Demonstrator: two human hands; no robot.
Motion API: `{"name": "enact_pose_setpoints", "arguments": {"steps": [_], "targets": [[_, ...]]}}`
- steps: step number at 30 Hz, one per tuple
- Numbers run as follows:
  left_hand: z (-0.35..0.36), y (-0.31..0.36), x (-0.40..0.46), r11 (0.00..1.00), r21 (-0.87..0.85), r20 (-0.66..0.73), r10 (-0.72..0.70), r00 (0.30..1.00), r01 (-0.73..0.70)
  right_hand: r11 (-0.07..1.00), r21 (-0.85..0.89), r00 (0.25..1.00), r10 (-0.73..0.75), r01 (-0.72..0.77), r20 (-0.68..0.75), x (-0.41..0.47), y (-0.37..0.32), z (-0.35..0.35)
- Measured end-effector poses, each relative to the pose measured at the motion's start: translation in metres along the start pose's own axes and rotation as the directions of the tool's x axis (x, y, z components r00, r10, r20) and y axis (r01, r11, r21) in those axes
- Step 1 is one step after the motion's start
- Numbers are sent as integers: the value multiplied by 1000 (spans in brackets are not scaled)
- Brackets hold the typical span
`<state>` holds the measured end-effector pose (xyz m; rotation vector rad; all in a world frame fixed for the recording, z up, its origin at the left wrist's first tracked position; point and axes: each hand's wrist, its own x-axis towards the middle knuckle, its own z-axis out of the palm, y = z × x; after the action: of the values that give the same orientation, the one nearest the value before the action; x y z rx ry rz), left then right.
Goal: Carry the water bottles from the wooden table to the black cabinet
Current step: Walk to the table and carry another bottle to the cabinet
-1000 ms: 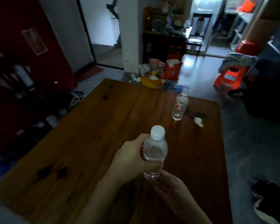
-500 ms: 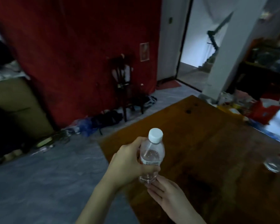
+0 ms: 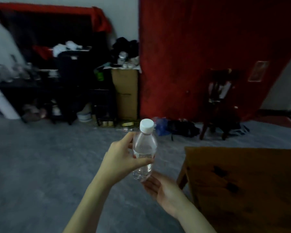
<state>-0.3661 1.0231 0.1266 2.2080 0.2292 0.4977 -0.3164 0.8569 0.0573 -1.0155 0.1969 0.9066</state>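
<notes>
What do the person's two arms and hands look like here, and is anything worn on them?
Both forearms are bare as far as the picture shows: no sleeve reaches into view. The left hand and the right hand wear no glove. I see no watch, bracelet or ring on the wrists or fingers, though the dim, slightly blurred picture could hide something small. The fingers are slender.

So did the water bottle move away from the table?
Yes. The water bottle was over the wooden table; now it's left of the table's edge, above the floor.
</notes>
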Motion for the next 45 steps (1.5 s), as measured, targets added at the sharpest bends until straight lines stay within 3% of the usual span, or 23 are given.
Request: {"name": "enact_pose_setpoints", "arguments": {"steps": [7, 15, 21, 31, 45], "targets": [[-74, -20, -29, 984, 33, -268, -160, 950, 175, 964, -224, 952, 195, -142, 235, 35, 17, 75], [-106, -14, -85, 947, -5, -549, -271, 791, 321, 865, -455, 823, 410, -212, 394, 52, 46, 119], [-120, -8, -97, 933, -11, -603, -293, 742, 360, 839, -495, 760, 470, -228, 448, 49, 55, 139], [-142, -16, -83, 927, -9, -638, -294, 712, 375, 819, -537, 724, 495, -203, 481, 64, 45, 171], [-247, -127, -34, 922, -8, -634, -304, 711, 387, 806, -558, 720, 505, -197, 475, 162, 90, 295]]}}
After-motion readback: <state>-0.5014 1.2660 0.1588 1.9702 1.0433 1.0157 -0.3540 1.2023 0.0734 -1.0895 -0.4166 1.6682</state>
